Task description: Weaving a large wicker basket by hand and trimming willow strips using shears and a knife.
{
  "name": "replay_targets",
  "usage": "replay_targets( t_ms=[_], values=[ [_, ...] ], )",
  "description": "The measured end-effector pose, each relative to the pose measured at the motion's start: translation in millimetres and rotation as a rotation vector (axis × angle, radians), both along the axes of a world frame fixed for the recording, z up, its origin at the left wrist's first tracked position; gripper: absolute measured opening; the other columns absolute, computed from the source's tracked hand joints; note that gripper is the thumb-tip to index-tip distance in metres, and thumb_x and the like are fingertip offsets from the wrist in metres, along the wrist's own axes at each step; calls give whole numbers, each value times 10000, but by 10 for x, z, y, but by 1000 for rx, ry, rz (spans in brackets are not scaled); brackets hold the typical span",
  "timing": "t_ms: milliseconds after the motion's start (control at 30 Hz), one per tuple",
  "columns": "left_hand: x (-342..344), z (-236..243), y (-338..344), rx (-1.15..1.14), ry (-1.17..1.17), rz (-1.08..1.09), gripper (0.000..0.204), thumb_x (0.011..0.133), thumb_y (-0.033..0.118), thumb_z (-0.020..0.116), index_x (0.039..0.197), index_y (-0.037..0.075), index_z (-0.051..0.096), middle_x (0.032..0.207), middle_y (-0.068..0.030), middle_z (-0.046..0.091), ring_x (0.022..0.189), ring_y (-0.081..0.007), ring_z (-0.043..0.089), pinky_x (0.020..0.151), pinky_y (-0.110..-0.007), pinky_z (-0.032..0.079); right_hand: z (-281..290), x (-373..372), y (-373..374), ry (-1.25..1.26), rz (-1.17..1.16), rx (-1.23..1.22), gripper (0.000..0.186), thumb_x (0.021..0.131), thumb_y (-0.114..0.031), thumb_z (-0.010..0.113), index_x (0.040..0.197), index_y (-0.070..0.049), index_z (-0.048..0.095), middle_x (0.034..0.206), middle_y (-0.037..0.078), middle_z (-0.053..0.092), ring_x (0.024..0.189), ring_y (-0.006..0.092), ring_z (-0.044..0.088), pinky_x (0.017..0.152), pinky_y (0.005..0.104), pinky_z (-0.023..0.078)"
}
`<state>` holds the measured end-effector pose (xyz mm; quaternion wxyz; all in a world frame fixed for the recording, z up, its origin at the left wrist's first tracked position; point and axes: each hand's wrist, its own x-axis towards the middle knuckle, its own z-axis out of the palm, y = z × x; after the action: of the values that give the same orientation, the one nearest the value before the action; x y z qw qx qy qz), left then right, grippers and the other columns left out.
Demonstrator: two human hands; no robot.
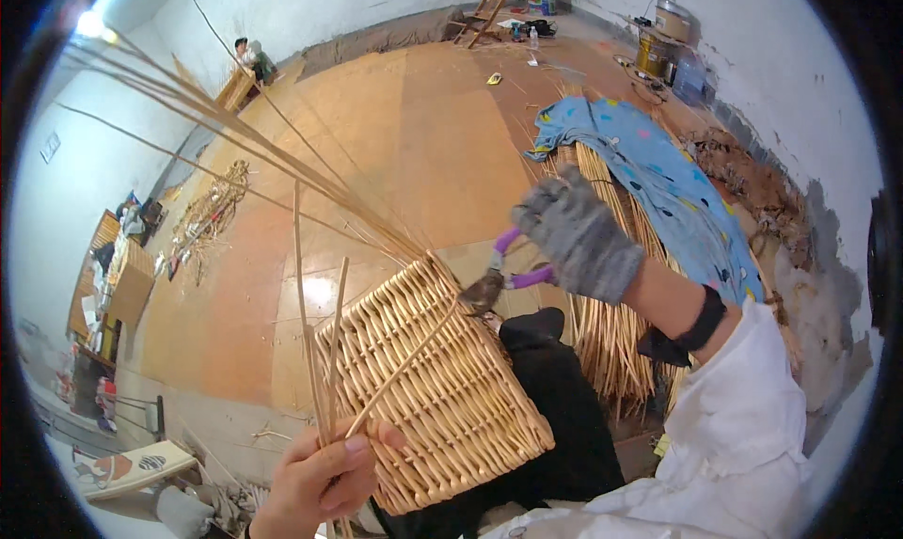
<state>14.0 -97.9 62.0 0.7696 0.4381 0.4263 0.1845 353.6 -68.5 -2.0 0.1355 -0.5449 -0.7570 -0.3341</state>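
Note:
A woven wicker basket (442, 388) rests tilted on my dark-clad lap (564, 398), with long rods (273, 144) sticking up and away from its far edge. My bare left hand (329, 473) is closed at the basket's near left corner, pinching a thin wicker rod (404, 365) that slants across the woven side. Shorter upright rods (310, 351) rise beside its fingers. In a grey knitted glove, my right hand (583, 243) grips hand pruners (484, 290) with purple handles. Their blades are at the basket's upper right edge, by the rod's far end; whether they touch it I cannot tell.
Bundled wicker rods (611, 351) lie to my right, partly under a blue patterned cloth (649, 163). Another person (249, 55) sits at the far left. Loose rods and scraps (212, 205) lie on the left floor. A wooden folding chair (480, 20) stands at the back.

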Motion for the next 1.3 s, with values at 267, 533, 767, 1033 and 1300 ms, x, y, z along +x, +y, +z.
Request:
replay_targets(
  t_ms=[267,533,767,1033,1300],
  values=[
    [-18,61,-194,484,109,98,182,878,83,385,970,-32,490,485,6,426,324,-46,343,317,-190,320,-140,-56,-79,279,6,-417,230,673,-323,635,722,-109,565,698,54,574,609,246,570,567,359,446],
    [1307,-340,1872,2566,951,-112,225,690,13,486,862,45,628,1044,-212,554,985,-296,544,810,-366,439,-926,-1525,-568,2230,143,-782,421,710,-214,697,1020,-16,493,796,67,553,733,159,510,678,296,438],
    [85,115,1107,491,996,-492,445,875,441,420,694,79,606,539,13,516,393,-74,388,355,-221,294,-1122,-1963,-1007,1806,166,-376,442,703,-175,680,1062,-25,471,833,87,541,710,167,504,672,311,440],
    [-521,-967,-663,-67,387,-118,278,866,323,515,777,62,542,563,8,465,437,-88,423,379,-212,342,-1859,-1407,-1407,1581,364,-773,248,744,-189,640,925,-36,567,816,86,613,748,227,597,672,335,491],
    [-38,-1370,-1025,-161,78,37,294,875,259,490,768,-13,520,459,-17,442,352,-102,424,336,-227,345,-1342,-273,-2215,1616,-103,-597,285,741,-293,657,881,-76,537,728,19,567,664,184,562,603,327,474]
  ],
)
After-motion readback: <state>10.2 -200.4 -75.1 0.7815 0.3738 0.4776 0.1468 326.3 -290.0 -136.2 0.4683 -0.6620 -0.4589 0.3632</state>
